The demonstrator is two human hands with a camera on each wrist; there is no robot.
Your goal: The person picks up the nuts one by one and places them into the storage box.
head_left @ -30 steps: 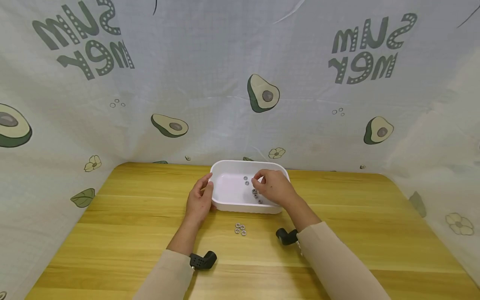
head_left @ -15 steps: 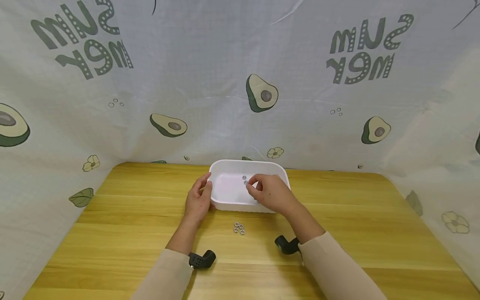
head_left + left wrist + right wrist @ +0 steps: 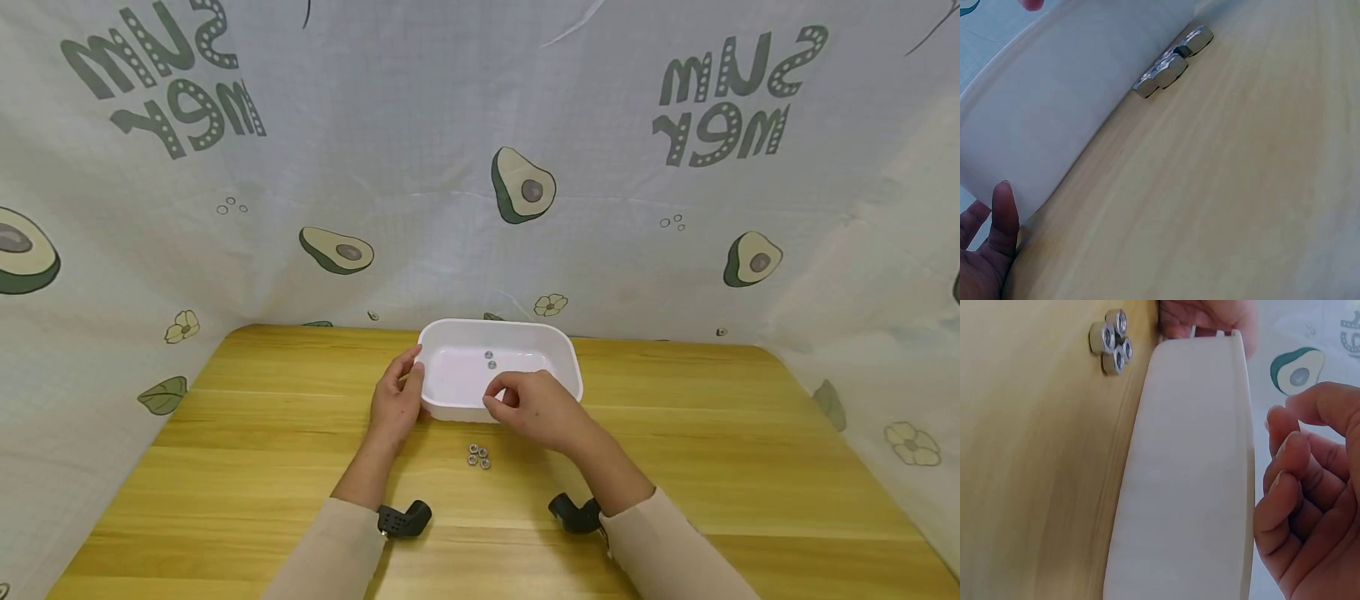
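A white plastic tray (image 3: 446,412) stands on the table near its far edge. My left hand (image 3: 396,407) holds its left end, the thumb upright against the near wall and the fingers around the corner. Over the near right rim is my right hand (image 3: 536,408), its fingers curled, thumb and forefinger close together. No object shows between those fingertips; whether a small one is hidden there I cannot tell. Two metal nuts (image 3: 491,364) lie inside the tray. Outside its near wall, a small group of steel hex nuts (image 3: 483,453), also grouped nuts (image 3: 1110,340) in the right wrist view, rests on the wood.
The wood-grain table (image 3: 285,433) extends to both sides of the tray. Behind it hangs a pale curtain (image 3: 420,167) printed with avocados and mirrored lettering. Black camera mounts (image 3: 405,520) are strapped at both wrists.
My right hand has moved toward me and slightly left, from above the tray's inside to its near rim, covering the nearer nuts in the tray. The left hand and the outside nuts stay put.
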